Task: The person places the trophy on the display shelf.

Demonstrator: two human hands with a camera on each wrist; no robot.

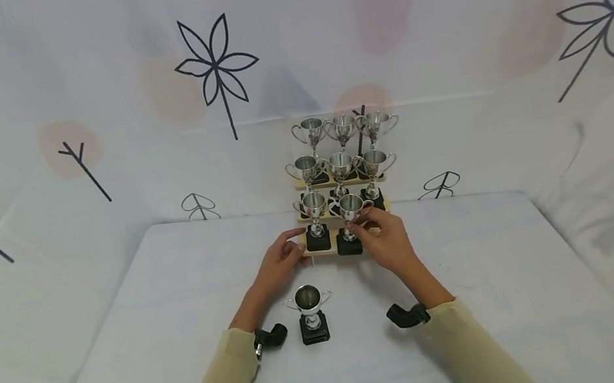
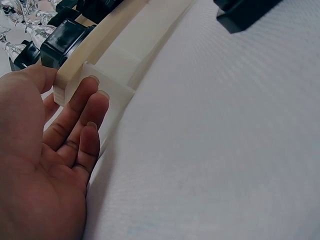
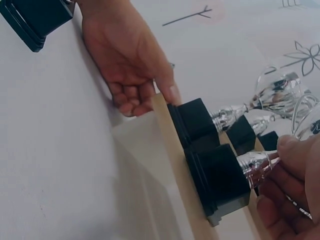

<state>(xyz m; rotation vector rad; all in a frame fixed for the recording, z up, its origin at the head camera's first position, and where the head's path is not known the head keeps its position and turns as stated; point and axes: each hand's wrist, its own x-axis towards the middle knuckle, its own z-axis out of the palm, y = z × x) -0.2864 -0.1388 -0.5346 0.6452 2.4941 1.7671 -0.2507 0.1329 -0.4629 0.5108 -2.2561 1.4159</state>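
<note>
My left hand (image 1: 278, 267) pinches the left end of the lowest wooden board on a tiered display stand (image 1: 323, 253). In the left wrist view its thumb lies at the board (image 2: 102, 42) and the other fingers curl below it. My right hand (image 1: 390, 240) holds a small silver trophy cup (image 1: 351, 205) by its stem. That cup's black base (image 3: 220, 177) is at the front edge of the lowest board in the right wrist view. Just left of it on this board stands another trophy cup (image 1: 317, 237).
Several more two-handled trophy cups (image 1: 342, 127) stand on the stand's upper tiers. A single trophy cup (image 1: 313, 328) stands upright on the white-covered table (image 1: 186, 342), nearer to me between my forearms. A patterned cloth backdrop (image 1: 284, 36) hangs close behind the stand.
</note>
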